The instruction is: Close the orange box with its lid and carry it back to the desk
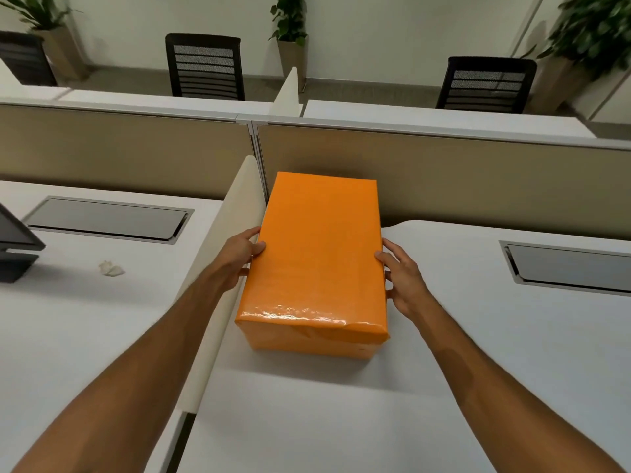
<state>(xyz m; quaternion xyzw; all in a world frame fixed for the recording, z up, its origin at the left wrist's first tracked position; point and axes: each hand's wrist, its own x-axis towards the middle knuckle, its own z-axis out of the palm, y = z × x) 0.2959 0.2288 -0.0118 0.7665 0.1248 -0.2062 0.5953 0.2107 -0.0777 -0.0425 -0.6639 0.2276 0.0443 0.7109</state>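
Note:
The orange box (316, 261) has its lid on and stands at the back left of the white desk (341, 404), right beside a low white divider. My left hand (240, 259) presses against its left side, thumb hooked over the lid's top edge. Against the right side lies my right hand (403, 278), fingers spread along the wall and thumb on the top edge. I cannot tell whether the box rests on the desk or is slightly lifted.
The white divider (218, 278) separates this desk from the left one, where a crumpled paper (111, 269) and a monitor base (17, 247) sit. Cable hatches (106, 218) (573, 268) are set into both desks. A beige partition (444, 172) runs behind, with black chairs (205, 66) and plants beyond.

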